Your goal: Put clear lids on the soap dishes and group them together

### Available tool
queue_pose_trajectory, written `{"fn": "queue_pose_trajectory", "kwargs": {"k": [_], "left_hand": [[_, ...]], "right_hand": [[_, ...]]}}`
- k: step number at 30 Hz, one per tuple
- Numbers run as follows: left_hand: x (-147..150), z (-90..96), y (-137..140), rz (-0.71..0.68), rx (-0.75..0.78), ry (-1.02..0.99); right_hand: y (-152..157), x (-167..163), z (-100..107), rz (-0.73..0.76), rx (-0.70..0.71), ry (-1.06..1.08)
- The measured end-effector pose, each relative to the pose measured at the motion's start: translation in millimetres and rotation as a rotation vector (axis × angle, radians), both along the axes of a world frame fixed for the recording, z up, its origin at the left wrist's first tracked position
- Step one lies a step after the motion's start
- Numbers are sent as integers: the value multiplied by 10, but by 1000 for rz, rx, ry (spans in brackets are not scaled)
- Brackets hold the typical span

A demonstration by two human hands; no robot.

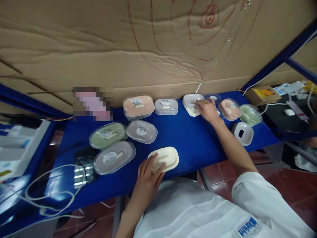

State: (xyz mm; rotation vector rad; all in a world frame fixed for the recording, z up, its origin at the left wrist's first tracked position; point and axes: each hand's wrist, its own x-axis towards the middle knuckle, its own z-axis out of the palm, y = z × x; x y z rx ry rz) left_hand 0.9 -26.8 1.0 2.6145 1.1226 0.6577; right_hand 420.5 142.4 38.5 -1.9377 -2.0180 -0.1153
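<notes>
On the near edge of the blue table lies a cream oval lid [170, 158] with a raised middle. My left hand [151, 170] rests on its left part, fingers stretched out over it. Farther off, near the cardboard wall, stands a white oval box [190, 98] with a cream piece [192, 111] at its near side. My right hand [207, 108] reaches to that box, fingers bent over its right part; the fingertips are partly hidden. To the right of my right forearm, a pale box [244, 134] with a dark oval slot lies tilted on the table.
Lidded oval boxes in peach [146, 107], grey [166, 110] and green [100, 137] stand left and centre. A peach box [230, 110] and a green box [251, 115] stand right. A dark phone-like object [84, 165] and a white cable [73, 198] lie left. Cardboard [99, 49] walls the back.
</notes>
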Motion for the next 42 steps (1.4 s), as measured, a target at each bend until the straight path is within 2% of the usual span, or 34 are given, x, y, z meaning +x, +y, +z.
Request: {"fn": "queue_pose_trajectory", "kwargs": {"k": [2,5,8,11,15,19,22,24,27,28,29,33,35,37,40,42], "left_hand": [[-46,-43,-47,25,-27,-49],[6,-59,2,66,-43,-94],[126,-18,157,57,-29,-112],[214,50,331,-43,4,-55],[178,100,422,-135,38,20],[25,30,310,-83,42,-9],[-78,-42,175,-18,29,-36],[-124,-64,100,24,5,-59],[-161,-57,46,62,-41,-123],[-165,-48,46,64,-54,-142],[-165,-35,54,60,-66,-153],[-141,27,140,8,-93,-154],[-123,52,186,-20,-103,-163],[-105,62,221,-33,-126,-175],[-73,56,257,-51,-193,-176],[-43,53,274,-67,-239,-182]], "right_hand": [[-121,-104,-12,26,88,46],[-677,-470,-65,148,220,87],[-1329,-953,-154,404,196,116],[-1714,-1315,-210,536,98,142],[-1812,-1495,-244,540,-38,86],[-1793,-1582,-318,592,-54,55],[-1680,-1448,-337,696,-43,61],[-1497,-1174,-319,618,22,74],[-1149,-624,-292,93,148,69],[-1050,-456,-292,-26,145,34],[-970,-311,-298,-81,116,-2],[-868,67,-346,-41,-34,-86],[-918,174,-362,-151,-58,-100],[-1023,224,-366,-255,-81,-128],[-1293,163,-359,-185,-101,-134],[-1537,38,-351,-137,-57,-59]]}}
